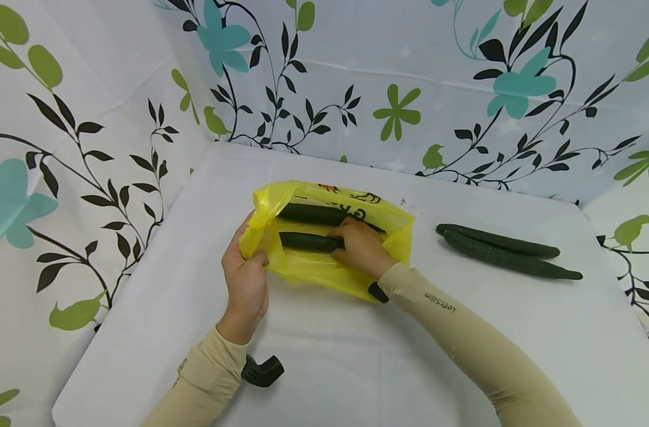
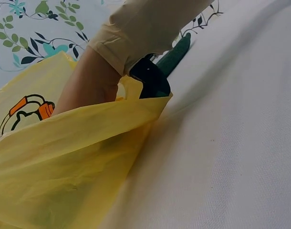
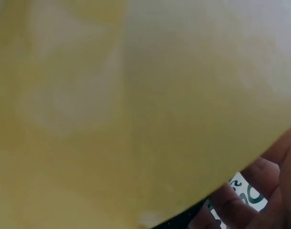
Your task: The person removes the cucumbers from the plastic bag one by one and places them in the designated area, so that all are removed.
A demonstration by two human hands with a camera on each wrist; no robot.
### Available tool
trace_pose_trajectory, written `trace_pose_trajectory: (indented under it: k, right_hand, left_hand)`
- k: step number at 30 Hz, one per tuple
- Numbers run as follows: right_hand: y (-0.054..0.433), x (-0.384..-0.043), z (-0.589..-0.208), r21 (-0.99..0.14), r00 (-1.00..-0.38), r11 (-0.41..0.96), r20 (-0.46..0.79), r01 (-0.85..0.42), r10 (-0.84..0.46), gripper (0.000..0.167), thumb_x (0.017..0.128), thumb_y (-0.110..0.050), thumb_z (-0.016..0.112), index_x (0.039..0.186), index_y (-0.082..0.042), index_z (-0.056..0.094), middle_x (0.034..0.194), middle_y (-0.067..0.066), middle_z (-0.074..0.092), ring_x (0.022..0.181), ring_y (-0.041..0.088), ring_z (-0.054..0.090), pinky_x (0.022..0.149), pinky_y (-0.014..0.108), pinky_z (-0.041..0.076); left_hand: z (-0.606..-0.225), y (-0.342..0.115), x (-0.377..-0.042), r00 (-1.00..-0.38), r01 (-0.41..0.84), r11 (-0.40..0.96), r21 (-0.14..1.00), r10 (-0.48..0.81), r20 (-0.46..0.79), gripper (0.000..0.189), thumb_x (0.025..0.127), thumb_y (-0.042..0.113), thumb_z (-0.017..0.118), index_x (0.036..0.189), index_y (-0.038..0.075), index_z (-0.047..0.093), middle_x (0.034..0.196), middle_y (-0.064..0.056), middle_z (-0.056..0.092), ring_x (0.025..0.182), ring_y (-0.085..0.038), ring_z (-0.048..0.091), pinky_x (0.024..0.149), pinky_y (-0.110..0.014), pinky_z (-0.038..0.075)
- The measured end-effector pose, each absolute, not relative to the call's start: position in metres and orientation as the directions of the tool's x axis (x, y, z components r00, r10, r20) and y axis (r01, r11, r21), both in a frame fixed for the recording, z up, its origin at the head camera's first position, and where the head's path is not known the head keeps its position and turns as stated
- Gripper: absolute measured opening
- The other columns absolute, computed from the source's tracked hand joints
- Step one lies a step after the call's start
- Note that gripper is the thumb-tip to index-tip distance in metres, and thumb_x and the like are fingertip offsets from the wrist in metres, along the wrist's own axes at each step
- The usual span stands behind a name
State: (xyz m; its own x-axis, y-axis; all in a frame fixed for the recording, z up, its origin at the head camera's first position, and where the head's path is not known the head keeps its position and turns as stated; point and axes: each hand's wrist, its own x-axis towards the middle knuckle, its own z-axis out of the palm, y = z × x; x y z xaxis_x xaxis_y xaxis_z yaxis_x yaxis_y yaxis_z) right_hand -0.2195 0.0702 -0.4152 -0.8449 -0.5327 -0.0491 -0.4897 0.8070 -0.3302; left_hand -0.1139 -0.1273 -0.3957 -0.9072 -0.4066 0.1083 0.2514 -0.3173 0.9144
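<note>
A yellow plastic bag (image 1: 324, 276) with printed lettering lies on the table, its mouth spread toward me. My left hand (image 1: 245, 284) grips the bag's left edge, thumb over the rim. Inside the bag are two dark green cucumbers: a back one (image 1: 311, 213) and a front one (image 1: 307, 241). Reaching into the mouth, my right hand (image 1: 363, 246) holds the front cucumber near its right end. In the left wrist view the bag wall (image 2: 78, 162) covers that hand's fingers. The right wrist view is mostly filled by yellow film (image 3: 88, 119), with some curled fingers (image 3: 231, 202) at lower right.
Two more cucumbers, a rear one (image 1: 508, 241) and a front one (image 1: 508, 256), lie side by side on the white table (image 1: 314, 350) at right. Black camera mounts sit at the left wrist (image 1: 264, 371) and the right wrist (image 1: 378, 292). A patterned cloth (image 1: 324, 77) hangs behind.
</note>
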Motion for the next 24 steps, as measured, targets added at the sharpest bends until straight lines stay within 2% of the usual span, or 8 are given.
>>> trace_pose_trajectory:
  k: [6, 13, 18, 24]
  right_hand:
    - [0.076, -0.219, -0.411, -0.383, -0.844, 0.796, -0.072, -0.468, -0.531, 0.039, 0.089, -0.021, 0.077, 0.128, -0.014, 0.072, 0.117, 0.005, 0.067, 0.108, 0.024, 0.062, 0.092, 0.041, 0.050]
    - [0.087, -0.220, -0.397, -0.482, -0.845, 0.778, -0.131, -0.403, -0.519, 0.041, 0.091, -0.021, 0.076, 0.130, -0.012, 0.070, 0.131, 0.006, 0.066, 0.127, 0.029, 0.055, 0.107, 0.044, 0.041]
    - [0.096, -0.221, -0.387, -0.560, -0.830, 0.739, -0.154, -0.374, -0.536, 0.042, 0.090, -0.018, 0.077, 0.131, -0.011, 0.070, 0.132, 0.006, 0.066, 0.127, 0.028, 0.054, 0.107, 0.044, 0.041]
    - [0.108, -0.219, -0.375, -0.644, -0.817, 0.688, -0.167, -0.334, -0.553, 0.042, 0.087, -0.015, 0.079, 0.129, -0.013, 0.072, 0.132, 0.006, 0.066, 0.128, 0.028, 0.053, 0.106, 0.046, 0.042]
  left_hand:
    - [-0.396, -0.127, -0.113, -0.912, 0.254, -0.324, 0.911, -0.395, 0.114, 0.078, 0.079, -0.024, 0.031, 0.149, 0.006, 0.049, 0.139, -0.008, 0.051, 0.122, -0.023, 0.047, 0.101, -0.031, 0.040]
    - [-0.395, -0.128, -0.113, -0.908, 0.267, -0.317, 0.910, -0.399, 0.128, 0.078, 0.079, -0.024, 0.031, 0.149, 0.006, 0.049, 0.144, -0.005, 0.049, 0.126, -0.022, 0.046, 0.106, -0.031, 0.040]
    - [-0.394, -0.128, -0.112, -0.902, 0.281, -0.317, 0.906, -0.409, 0.137, 0.076, 0.081, -0.024, 0.032, 0.150, 0.005, 0.047, 0.150, -0.003, 0.046, 0.128, -0.022, 0.046, 0.106, -0.030, 0.041]
    - [-0.392, -0.128, -0.111, -0.893, 0.308, -0.324, 0.894, -0.422, 0.154, 0.076, 0.081, -0.025, 0.031, 0.151, 0.002, 0.045, 0.150, -0.004, 0.046, 0.123, -0.023, 0.047, 0.097, -0.027, 0.042]
